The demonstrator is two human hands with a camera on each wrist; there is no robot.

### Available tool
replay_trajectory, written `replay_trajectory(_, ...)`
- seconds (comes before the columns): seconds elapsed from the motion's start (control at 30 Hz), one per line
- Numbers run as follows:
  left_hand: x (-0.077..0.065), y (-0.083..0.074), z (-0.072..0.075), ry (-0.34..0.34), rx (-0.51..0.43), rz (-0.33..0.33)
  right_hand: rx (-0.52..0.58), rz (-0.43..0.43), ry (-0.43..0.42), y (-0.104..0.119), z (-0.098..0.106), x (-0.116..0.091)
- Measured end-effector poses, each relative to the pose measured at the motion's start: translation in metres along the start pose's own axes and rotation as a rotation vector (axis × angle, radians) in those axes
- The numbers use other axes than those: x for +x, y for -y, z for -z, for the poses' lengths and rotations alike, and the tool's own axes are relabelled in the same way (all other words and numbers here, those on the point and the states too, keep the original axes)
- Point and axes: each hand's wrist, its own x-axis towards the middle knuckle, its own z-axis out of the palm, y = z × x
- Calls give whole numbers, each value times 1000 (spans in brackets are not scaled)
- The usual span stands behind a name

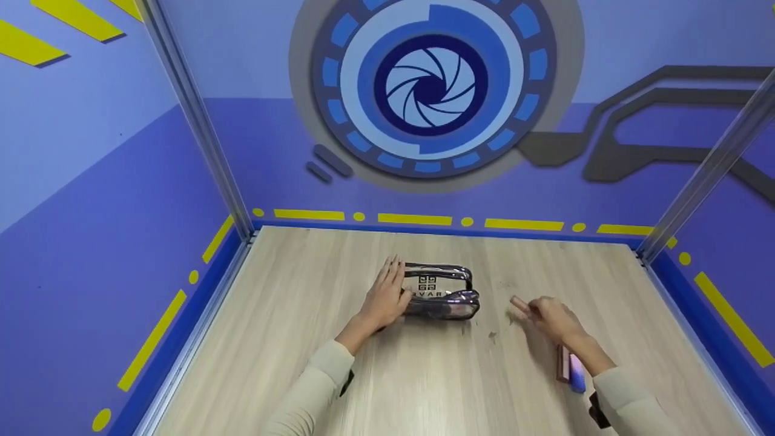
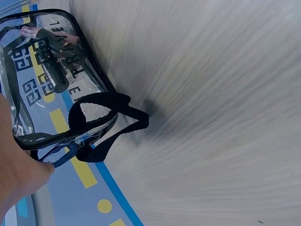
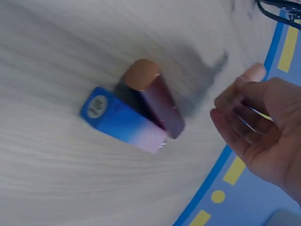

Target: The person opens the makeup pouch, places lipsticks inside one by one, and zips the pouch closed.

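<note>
A clear cosmetic bag (image 1: 442, 306) with black trim and printed letters sits mid-table, its top side partly open. My left hand (image 1: 387, 297) grips its left end, fingers laid over the far edge and thumb at the near one. In the left wrist view, several small tubes (image 2: 54, 77) show through the bag's clear wall, and a black strap loop (image 2: 108, 120) sticks out from the end. To the right of the bag, above the table, my right hand (image 1: 554, 318) pinches a small pinkish-tan tube (image 1: 519, 304), mostly covered by the fingers in the right wrist view.
Below my right wrist lie a blue-to-pink box (image 3: 124, 125) with a round label and a dark red tube (image 3: 160, 103) with a copper-coloured end, side by side. Blue printed walls (image 1: 254, 151) enclose the wood-grain table (image 1: 303, 266) at the back and sides.
</note>
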Motion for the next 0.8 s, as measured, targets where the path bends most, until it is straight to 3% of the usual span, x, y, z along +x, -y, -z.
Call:
replay_trajectory(0.13, -2, 1, -2, -2, 3, -3, 10, 34, -142, 15, 8, 16)
replay_trajectory(0.47, -2, 0, 1, 0, 1, 7, 58, 198, -244, 74, 25, 55)
replay_trajectory(0.67, 0, 0, 1, -19, 7, -7, 138, 351, -254, 106, 20, 68)
replay_trajectory(0.8, -1, 0, -1, -5, 7, -8, 118, 330, -189, 119, 16, 72)
